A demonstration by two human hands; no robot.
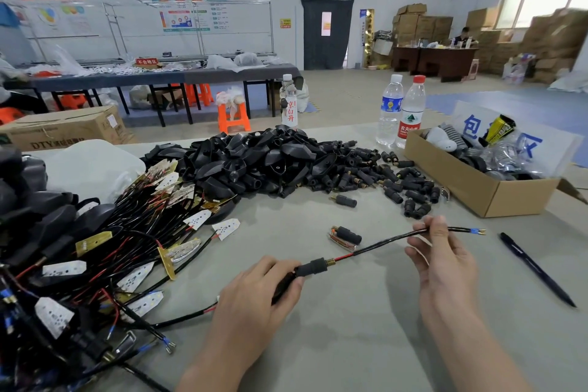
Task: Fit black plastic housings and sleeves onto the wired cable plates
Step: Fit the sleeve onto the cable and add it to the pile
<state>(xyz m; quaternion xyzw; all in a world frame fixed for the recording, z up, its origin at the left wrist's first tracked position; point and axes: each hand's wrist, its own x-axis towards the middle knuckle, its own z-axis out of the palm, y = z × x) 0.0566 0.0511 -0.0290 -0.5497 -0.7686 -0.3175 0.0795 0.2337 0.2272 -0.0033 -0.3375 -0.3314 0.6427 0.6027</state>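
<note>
Left hand (pixel 254 293), fingers clamped on a black sleeve (pixel 313 267) partly hidden beneath; right hand (pixel 445 261), fingers pinching the cable (pixel 381 242).

Odds and ends on a workshop table.
A black pen (pixel 537 269) lies at right, near an open cardboard box (pixel 471 183); a red-capped bottle (pixel 412 113) and a white-capped bottle (pixel 390 108) stand behind.

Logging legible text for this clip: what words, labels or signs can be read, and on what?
"DTY" on the cardboard box at left; the rest is blurred.
"不合格区" on the red sign, back table.
"白开" on the white-capped bottle.
"农夫山泉" on the red-capped bottle.
"包", "区" on the white sign; middle hidden.
Too blurred: the wall posters.
</note>
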